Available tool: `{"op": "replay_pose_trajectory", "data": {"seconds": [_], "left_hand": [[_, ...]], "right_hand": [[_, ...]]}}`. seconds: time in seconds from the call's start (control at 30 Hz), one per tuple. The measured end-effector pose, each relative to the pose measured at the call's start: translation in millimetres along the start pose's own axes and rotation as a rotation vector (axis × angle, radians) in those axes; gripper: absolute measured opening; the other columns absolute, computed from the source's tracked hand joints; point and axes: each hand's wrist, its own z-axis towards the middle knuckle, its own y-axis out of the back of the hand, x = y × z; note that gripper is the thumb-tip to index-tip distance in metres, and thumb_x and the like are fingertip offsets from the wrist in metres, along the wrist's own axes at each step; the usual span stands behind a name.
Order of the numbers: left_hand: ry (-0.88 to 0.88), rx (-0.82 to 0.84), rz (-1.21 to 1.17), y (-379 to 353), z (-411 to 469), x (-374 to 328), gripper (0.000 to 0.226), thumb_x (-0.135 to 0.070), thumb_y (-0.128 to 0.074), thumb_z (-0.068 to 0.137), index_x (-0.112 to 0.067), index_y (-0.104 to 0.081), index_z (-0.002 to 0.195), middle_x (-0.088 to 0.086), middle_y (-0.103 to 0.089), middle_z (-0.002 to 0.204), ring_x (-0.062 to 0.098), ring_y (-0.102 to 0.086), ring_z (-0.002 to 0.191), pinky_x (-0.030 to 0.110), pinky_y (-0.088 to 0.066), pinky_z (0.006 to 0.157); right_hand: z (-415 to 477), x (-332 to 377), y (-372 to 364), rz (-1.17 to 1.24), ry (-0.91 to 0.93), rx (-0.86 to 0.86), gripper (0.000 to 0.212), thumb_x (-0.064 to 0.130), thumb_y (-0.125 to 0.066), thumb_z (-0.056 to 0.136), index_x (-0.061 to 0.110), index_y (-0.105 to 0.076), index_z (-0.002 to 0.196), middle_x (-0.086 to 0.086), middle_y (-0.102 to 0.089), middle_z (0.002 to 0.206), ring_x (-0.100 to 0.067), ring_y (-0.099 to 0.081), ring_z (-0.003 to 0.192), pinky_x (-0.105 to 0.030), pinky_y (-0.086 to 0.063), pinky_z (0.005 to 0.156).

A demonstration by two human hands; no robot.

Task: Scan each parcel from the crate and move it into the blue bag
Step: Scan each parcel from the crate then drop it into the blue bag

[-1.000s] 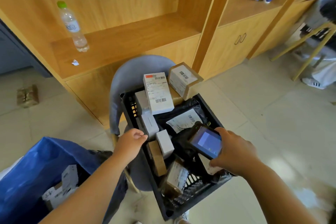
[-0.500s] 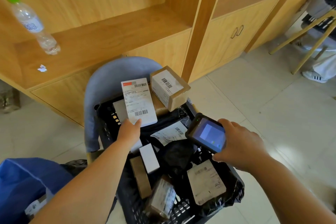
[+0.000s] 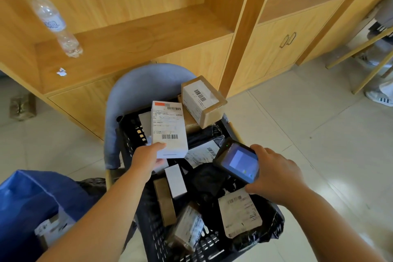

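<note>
A black plastic crate (image 3: 129,132) full of several parcels rests on a grey-blue chair. My left hand (image 3: 148,156) grips the near end of a white labelled box (image 3: 169,128), which is tilted up over the crate's far half. To its right, my right hand (image 3: 276,173) holds a dark handheld scanner (image 3: 236,161) with a lit screen, its front end towards the white box. A brown carton (image 3: 203,101) with a barcode label lies at the crate's far edge. The blue bag (image 3: 32,200) stands open at the lower left with parcels inside.
Wooden shelving (image 3: 136,38) runs behind the chair (image 3: 146,83), with a clear water bottle (image 3: 54,22) on it. A small brown parcel (image 3: 22,106) lies on the tiled floor at left. A seated person's legs (image 3: 380,95) and a stool's wooden legs are at far right.
My left hand went from the crate's near left rim to the white labelled box and gripped its near end. My right hand with the scanner rose slightly and shifted right.
</note>
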Motion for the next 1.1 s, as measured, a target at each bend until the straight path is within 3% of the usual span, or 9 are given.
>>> {"op": "replay_pose_trajectory", "data": {"seconds": [0.1, 0.23, 0.43, 0.53, 0.63, 0.77, 0.93, 1.1], "left_hand": [[-0.033, 0.036, 0.004, 17.7, -17.4, 8.3, 0.029, -0.007, -0.068, 0.084, 0.001, -0.061, 0.112, 0.014, -0.065, 0.114, 0.027, -0.061, 0.107, 0.034, -0.053, 0.080], [-0.165, -0.006, 0.060, 38.4, -40.4, 22.0, 0.026, -0.009, -0.075, 0.079, -0.010, -0.062, 0.101, 0.008, -0.067, 0.108, 0.022, -0.065, 0.097, 0.032, -0.054, 0.079], [-0.315, -0.087, 0.248, 77.7, -64.0, 34.8, 0.045, -0.027, -0.081, 0.072, -0.018, -0.060, 0.112, -0.003, -0.068, 0.108, 0.016, -0.066, 0.097, 0.039, -0.056, 0.086], [-0.366, -0.112, 0.281, 93.3, -73.2, 37.8, 0.048, -0.028, -0.081, 0.072, -0.018, -0.061, 0.115, -0.005, -0.068, 0.108, 0.013, -0.065, 0.096, 0.032, -0.055, 0.082], [-0.381, -0.137, 0.278, 104.9, -80.6, 40.4, 0.047, -0.025, -0.080, 0.073, -0.016, -0.062, 0.115, -0.006, -0.069, 0.105, 0.006, -0.065, 0.091, 0.020, -0.051, 0.069], [-0.391, -0.165, 0.283, 118.5, -90.5, 44.1, 0.042, -0.026, -0.079, 0.074, -0.017, -0.064, 0.112, -0.007, -0.069, 0.106, 0.011, -0.066, 0.094, 0.024, -0.054, 0.074], [-0.390, -0.204, 0.219, 132.7, -104.1, 49.1, 0.030, -0.025, -0.078, 0.075, -0.031, -0.058, 0.098, -0.017, -0.064, 0.094, 0.007, -0.064, 0.090, 0.016, -0.049, 0.066], [-0.323, -0.292, 0.174, 157.7, -112.5, 66.2, 0.032, -0.031, -0.075, 0.078, -0.024, -0.060, 0.106, -0.015, -0.066, 0.096, 0.003, -0.064, 0.085, 0.015, -0.050, 0.062]], "right_hand": [[-5.5, 11.1, -2.7, -0.012, 0.016, -0.012, 0.085, 0.054, -0.069, 0.061, 0.031, -0.028, 0.131, 0.010, -0.046, 0.093, -0.013, -0.048, 0.079, -0.028, -0.040, 0.065], [-13.3, 28.2, -7.6, -0.026, 0.071, -0.015, 0.090, 0.054, -0.070, 0.060, 0.032, -0.026, 0.135, 0.009, -0.046, 0.097, -0.014, -0.045, 0.079, -0.029, -0.037, 0.065], [-27.3, 56.6, -12.9, -0.040, 0.176, 0.006, 0.094, 0.056, -0.074, 0.059, 0.033, -0.026, 0.136, 0.010, -0.051, 0.111, -0.014, -0.048, 0.085, -0.030, -0.039, 0.068], [-33.2, 70.6, -14.4, -0.058, 0.213, 0.007, 0.093, 0.057, -0.074, 0.059, 0.032, -0.027, 0.135, 0.010, -0.050, 0.110, -0.014, -0.046, 0.084, -0.029, -0.037, 0.068], [-38.8, 81.9, -16.1, -0.061, 0.239, 0.002, 0.093, 0.057, -0.075, 0.058, 0.033, -0.027, 0.134, 0.011, -0.047, 0.103, -0.013, -0.044, 0.082, -0.029, -0.036, 0.067], [-44.5, 93.4, -17.5, -0.064, 0.271, 0.013, 0.093, 0.056, -0.074, 0.058, 0.033, -0.026, 0.135, 0.010, -0.051, 0.113, -0.015, -0.050, 0.090, -0.030, -0.040, 0.069], [-46.6, 103.8, -19.2, -0.067, 0.306, 0.009, 0.082, 0.054, -0.072, 0.059, 0.031, -0.031, 0.125, 0.008, -0.051, 0.108, -0.016, -0.052, 0.087, -0.031, -0.045, 0.067], [-44.0, 122.5, -22.4, -0.050, 0.380, -0.007, 0.080, 0.051, -0.072, 0.058, 0.031, -0.031, 0.124, 0.008, -0.050, 0.103, -0.017, -0.052, 0.088, -0.034, -0.049, 0.070]]}}
